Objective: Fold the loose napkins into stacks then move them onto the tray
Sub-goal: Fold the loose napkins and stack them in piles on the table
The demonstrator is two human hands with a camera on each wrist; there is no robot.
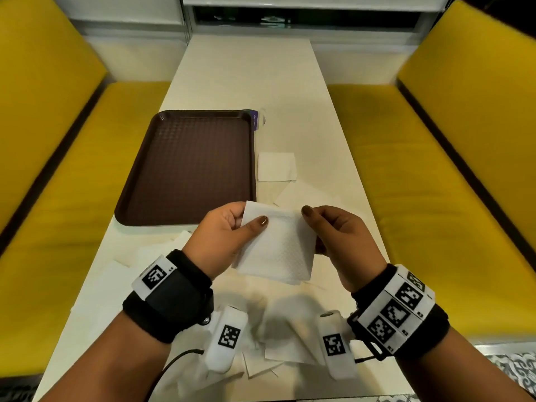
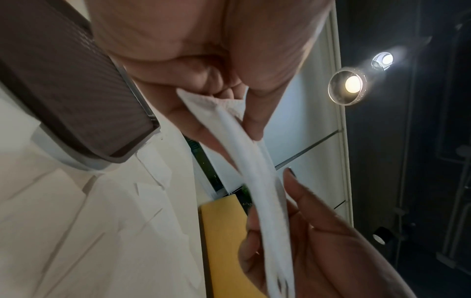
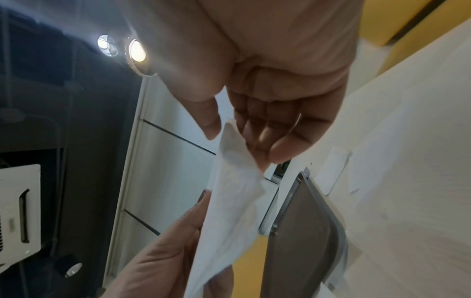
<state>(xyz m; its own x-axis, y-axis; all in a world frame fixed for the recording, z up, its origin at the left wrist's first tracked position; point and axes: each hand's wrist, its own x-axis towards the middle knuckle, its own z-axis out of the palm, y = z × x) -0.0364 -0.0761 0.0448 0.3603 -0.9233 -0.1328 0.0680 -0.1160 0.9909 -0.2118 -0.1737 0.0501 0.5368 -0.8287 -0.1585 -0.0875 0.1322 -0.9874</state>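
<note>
1. Your left hand [image 1: 223, 242] pinches the left edge of a white napkin [image 1: 278, 248], thumb on top and fingers curled behind it; the left wrist view shows the same pinch [image 2: 229, 84] on the napkin's corner [image 2: 244, 151].
2. Your right hand [image 1: 339, 242] holds the napkin's right edge, thumb at the upper corner and fingers curled underneath. In the right wrist view the thumb and fingertips [image 3: 257, 129] close on the sheet's tip [image 3: 229, 191].
3. The napkin sits in the lower centre of the head view, lifted off the table [image 1: 237, 71] between both hands, below the tray's lower right corner.
4. The brown tray [image 1: 188, 166] lies at centre left of the frame, flat on the table.
5. One folded napkin [image 1: 277, 166] rests just right of the tray's right rim, in the middle of the frame.
6. Loose napkins [image 1: 269, 352] are scattered along the lower part of the frame, under and around your wrists, and a few more [image 1: 304, 195] lie just above your hands.
7. Yellow bench seats [image 1: 420, 169] run down both sides of the frame.
</note>
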